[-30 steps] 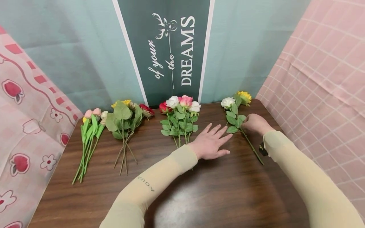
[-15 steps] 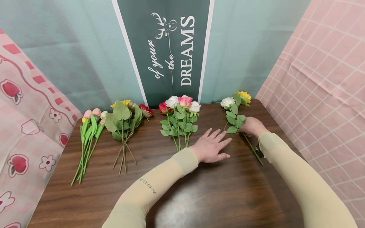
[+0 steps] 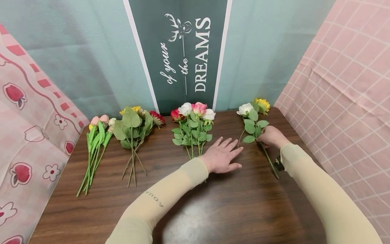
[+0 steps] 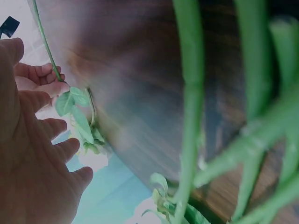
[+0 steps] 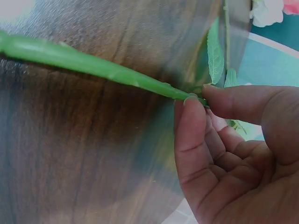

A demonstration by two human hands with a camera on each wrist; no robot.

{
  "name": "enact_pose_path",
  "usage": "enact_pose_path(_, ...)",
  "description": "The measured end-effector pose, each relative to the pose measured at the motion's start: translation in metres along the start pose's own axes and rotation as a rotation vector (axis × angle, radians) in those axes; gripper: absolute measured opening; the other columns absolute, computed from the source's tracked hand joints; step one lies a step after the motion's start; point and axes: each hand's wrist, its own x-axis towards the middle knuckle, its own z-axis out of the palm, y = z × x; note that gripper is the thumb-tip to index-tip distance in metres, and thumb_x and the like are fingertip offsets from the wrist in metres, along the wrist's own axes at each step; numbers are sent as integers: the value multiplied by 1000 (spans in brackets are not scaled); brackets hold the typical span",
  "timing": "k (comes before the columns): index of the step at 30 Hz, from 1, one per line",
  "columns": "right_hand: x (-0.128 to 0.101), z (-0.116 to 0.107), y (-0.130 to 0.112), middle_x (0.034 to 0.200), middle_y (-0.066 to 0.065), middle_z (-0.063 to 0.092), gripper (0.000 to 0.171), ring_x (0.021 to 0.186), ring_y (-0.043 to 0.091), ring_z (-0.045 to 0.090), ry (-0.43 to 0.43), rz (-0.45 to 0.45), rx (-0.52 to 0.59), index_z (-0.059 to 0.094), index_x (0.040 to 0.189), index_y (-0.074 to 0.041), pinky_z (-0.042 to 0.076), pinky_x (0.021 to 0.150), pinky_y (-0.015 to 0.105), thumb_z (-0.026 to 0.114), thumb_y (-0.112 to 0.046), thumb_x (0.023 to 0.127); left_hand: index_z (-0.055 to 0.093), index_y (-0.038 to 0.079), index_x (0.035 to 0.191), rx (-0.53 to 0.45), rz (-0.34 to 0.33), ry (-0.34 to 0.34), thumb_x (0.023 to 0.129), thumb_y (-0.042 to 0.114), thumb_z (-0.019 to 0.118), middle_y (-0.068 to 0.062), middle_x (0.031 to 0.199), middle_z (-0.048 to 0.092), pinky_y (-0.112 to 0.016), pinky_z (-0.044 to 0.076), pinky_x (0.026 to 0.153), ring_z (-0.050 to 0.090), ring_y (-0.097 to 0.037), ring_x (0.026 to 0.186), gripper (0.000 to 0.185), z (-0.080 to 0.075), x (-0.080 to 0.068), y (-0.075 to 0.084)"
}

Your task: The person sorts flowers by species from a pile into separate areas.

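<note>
Right hand: thumb and forefinger pinch the green stem of a white rose, just below its lowest leaves. Other fingers curled in behind. Stem lies along the table; bloom points away from the hand, cut end trails back past the wrist. A yellow flower sits just beyond the white bloom, touching or nearly so.

Left hand: flat, palm down on the table, fingers straight and slightly spread, aimed toward the right hand. Holds nothing. Rose leaves lie just off its fingertips.

Further out from the left hand: a rose bunch of red, white and pink just beside it; then a leafy bunch with yellow and red heads; farthest off, tulips.

Progress, as judged: three bunches lie sorted, untouched by either hand. The right-side pair is small, with one stem gripped and not yet lifted clear. Most handling seems left.

Both forearms in beige sleeves, reaching forward, elbows low.
</note>
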Motion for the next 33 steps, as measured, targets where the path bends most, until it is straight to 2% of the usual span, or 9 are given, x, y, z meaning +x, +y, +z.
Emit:
enact_pose_path(4, -2, -5, -1, 53, -2, 42, 43, 52, 18, 53, 26, -33, 25, 40, 63, -14, 54, 61, 35, 65, -15, 98, 19, 30, 165, -2, -9, 32, 103, 69, 27, -2, 171, 12, -47, 5, 126, 10, -24, 157, 74, -4, -9, -9)
enact_pose_path(8, -6, -7, -13, 64, 4, 57, 34, 58, 21, 59, 88, -71, 72, 49, 74, -6, 54, 61, 37, 66, -18, 99, 20, 28, 165, -10, -31, 62, 103, 68, 27, -4, 171, 13, -48, 6, 125, 11, -26, 156, 74, -8, -24, -24)
enact_pose_path(11, -10, -5, -30, 81, 12, 65, 25, 72, 28, 70, 121, -113, 139, 54, 88, 2, 61, 69, 45, 66, -17, 100, 19, 26, 166, -33, -50, 79, 104, 67, 28, -6, 171, 12, -50, 5, 125, 9, -27, 157, 75, -7, -40, -38)
enact_pose_path(13, -10, -1, -44, 86, 15, 66, 24, 77, 30, 71, 133, -144, 168, 57, 95, 4, 62, 72, 46, 67, -18, 100, 20, 25, 166, -47, -64, 93, 104, 67, 30, -7, 171, 12, -51, 6, 125, 8, -27, 157, 75, -7, -52, -49)
enact_pose_path(18, -13, 13, -86, 90, 18, 68, 27, 78, 32, 71, 135, -202, 225, 59, 105, 5, 63, 67, 38, 68, -20, 100, 21, 23, 165, -84, -117, 122, 105, 65, 32, -7, 171, 11, -53, 6, 125, 10, -30, 156, 75, -5, -87, -74)
enact_pose_path(24, -8, 45, -146, 94, 26, 70, 25, 69, 28, 70, 65, -280, 369, 58, 105, 6, 63, 64, 38, 70, -15, 99, 25, 19, 164, -104, -187, 167, 105, 62, 39, -10, 170, 14, -51, 6, 125, 9, -31, 156, 75, -3, -136, -97)
enact_pose_path(28, -5, 71, -179, 96, 31, 69, 22, 65, 25, 70, -9, -305, 440, 58, 104, 6, 63, 68, 44, 70, -11, 98, 27, 17, 164, -100, -202, 193, 105, 59, 42, -11, 170, 12, -47, 8, 125, 9, -32, 156, 74, 1, -165, -107)
enact_pose_path(33, -1, 101, -200, 79, 21, 69, 19, 59, 20, 69, -89, -306, 489, 56, 99, 5, 62, 71, 50, 70, -9, 97, 29, 15, 163, -115, -219, 207, 105, 59, 42, -12, 169, 14, -46, 10, 125, 11, -32, 155, 74, 12, -194, -111)
